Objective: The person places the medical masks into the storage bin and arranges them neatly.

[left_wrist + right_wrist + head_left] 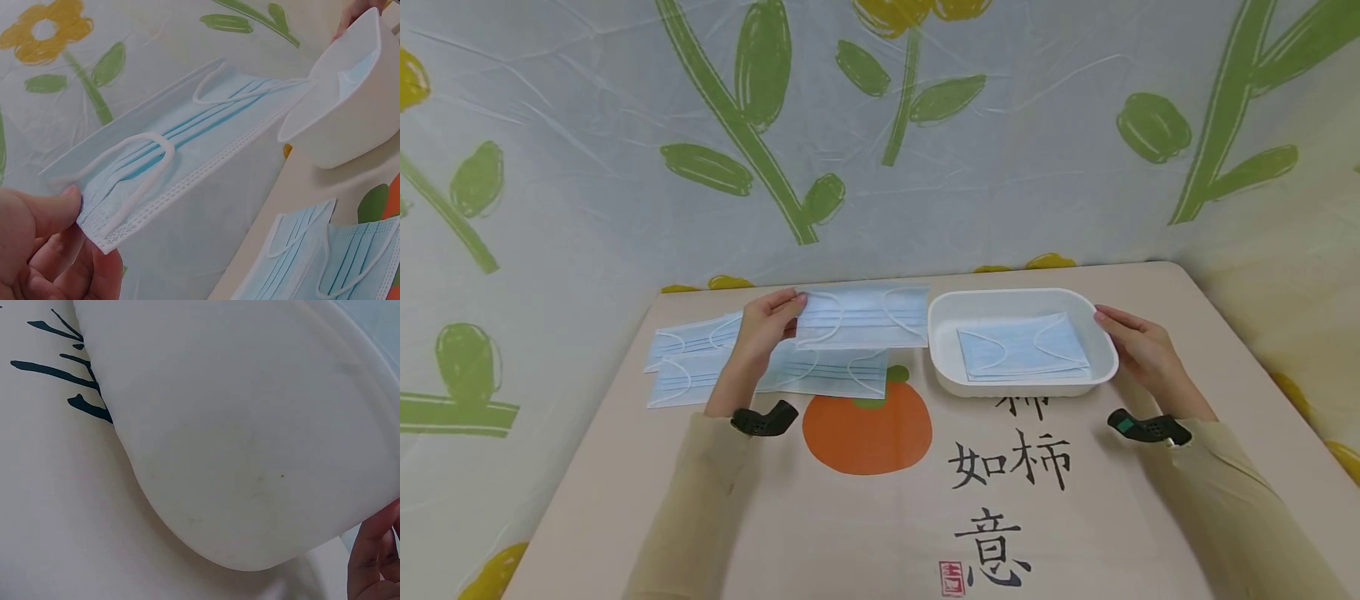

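Note:
My left hand [758, 335] pinches a light blue pleated face mask [862, 315] by its left end, thumb on top and fingers beneath. Held in the air, the mask stretches out flat toward the left rim of a white plastic tray [1018, 389], ear loops facing up. My right hand [1142, 354] grips the tray's right rim between thumb and fingers. Inside the tray lies another blue mask [1022, 348]. In the right wrist view, the tray's outer surface [244, 456] fills most of the picture, with fingers [369, 556] at its edge.
Several more masks lie on the table at the left, among them one mask [827, 372] below the held one and another mask [685, 379] beside my left forearm. The table [850, 533] bears an orange persimmon print and black characters. A flowered cloth [970, 200] hangs behind.

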`<state>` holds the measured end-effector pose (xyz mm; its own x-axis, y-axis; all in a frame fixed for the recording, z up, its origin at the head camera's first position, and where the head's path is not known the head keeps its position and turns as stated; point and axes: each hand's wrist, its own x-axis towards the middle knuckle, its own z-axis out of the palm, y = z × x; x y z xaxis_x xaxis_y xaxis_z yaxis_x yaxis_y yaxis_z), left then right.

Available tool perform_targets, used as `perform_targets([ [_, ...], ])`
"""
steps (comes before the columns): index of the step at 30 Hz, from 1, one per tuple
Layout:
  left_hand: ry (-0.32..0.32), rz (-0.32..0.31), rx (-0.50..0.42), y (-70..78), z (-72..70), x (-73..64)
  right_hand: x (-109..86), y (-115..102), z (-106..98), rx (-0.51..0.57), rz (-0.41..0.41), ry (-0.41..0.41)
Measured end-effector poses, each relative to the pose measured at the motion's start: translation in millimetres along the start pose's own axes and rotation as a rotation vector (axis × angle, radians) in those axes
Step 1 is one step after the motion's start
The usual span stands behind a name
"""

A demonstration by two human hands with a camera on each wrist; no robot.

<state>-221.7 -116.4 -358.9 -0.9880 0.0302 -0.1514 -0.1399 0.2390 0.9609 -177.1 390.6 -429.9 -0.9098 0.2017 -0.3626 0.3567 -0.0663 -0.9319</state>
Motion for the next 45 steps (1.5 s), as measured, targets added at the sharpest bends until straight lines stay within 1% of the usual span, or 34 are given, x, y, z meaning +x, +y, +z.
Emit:
perform_targets([
  [4, 0.002, 0.019, -0.016, 2.6, 8.2, 1.8, -1.3, -0.1, -1.6, 0.015, -0.018, -0.032],
  [7, -0.005, 0.03, -0.029, 3.3, 14.6, 4.0, -2.9, -0.6, -1.8, 0.024, -0.022, -0.041],
  [9, -0.007, 0.03, -0.041, 4.2, 18.7, 5.2, -3.6, -1.0, -1.5, 0.036, -0.022, -0.045],
  [15, -0.014, 0.016, -0.043, 8.0, 30.5, 6.2, -2.5, -2.4, -1.2, 0.016, -0.024, -0.037],
  [17, -0.017, 0.011, -0.051, 8.7, 34.7, 6.6, -1.8, -2.5, -1.7, -0.001, -0.021, -0.035],
  [23, -0.006, -0.01, -0.114, 8.7, 48.8, 9.8, -0.8, -4.2, -4.4, -0.068, -0.002, -0.047],
  [25, -0.006, -0.014, -0.119, 8.7, 54.4, 10.9, -0.7, -5.3, -5.2, -0.086, -0.001, -0.047],
  [30, -0.031, -0.012, -0.108, 9.0, 68.3, 13.7, -1.0, -7.0, -5.6, -0.147, -0.009, -0.037],
  [34, -0.056, -0.004, -0.116, 9.7, 79.0, 15.5, -1.4, -7.5, -5.0, -0.186, -0.023, -0.03],
  [38, -0.072, 0.005, -0.119, 10.8, 90.2, 16.3, -1.5, -8.0, -3.8, -0.175, -0.029, -0.031],
  [45, -0.113, 0.003, -0.129, 11.7, 109.9, 19.8, -1.8, -9.2, -2.9, -0.106, -0.024, -0.033],
])
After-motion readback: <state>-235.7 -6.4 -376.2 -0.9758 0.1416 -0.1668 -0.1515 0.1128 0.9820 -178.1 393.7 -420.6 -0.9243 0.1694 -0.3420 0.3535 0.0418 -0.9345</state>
